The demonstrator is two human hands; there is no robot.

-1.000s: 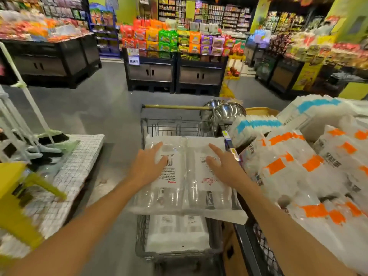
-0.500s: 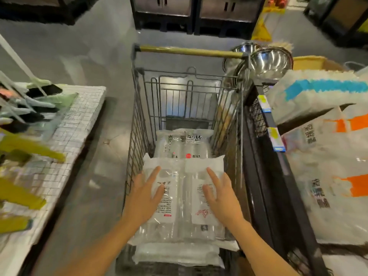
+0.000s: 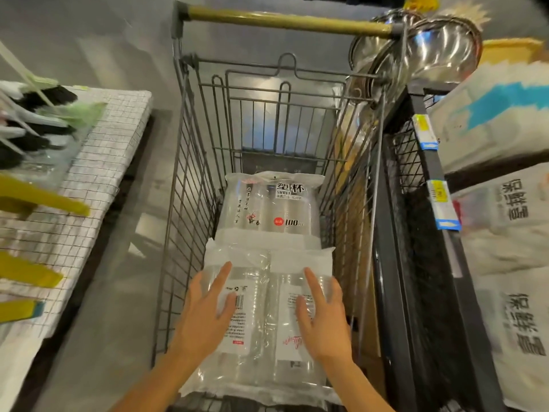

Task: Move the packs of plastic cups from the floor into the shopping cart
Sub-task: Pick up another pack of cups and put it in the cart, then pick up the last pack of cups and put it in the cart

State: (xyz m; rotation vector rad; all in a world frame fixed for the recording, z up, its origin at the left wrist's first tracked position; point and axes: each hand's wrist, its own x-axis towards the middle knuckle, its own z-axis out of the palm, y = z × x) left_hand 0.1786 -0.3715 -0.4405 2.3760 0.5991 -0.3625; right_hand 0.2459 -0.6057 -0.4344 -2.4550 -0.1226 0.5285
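Two hands, the left hand [image 3: 205, 316] and right hand [image 3: 323, 319], lie flat on the nearest pack of cups [image 3: 261, 292], fingers [image 3: 221, 278] straight and spread, gripping nothing. This pack sits inside the shopping cart [image 3: 190, 173], overlapping a second pack [image 3: 270, 203] farther in. The set-down looks about done; next, lift both hands clear and fetch another pack from the floor.

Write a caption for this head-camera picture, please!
Left hand and right hand rest on a pack of plastic cups in the shopping cart, another pack beyond.
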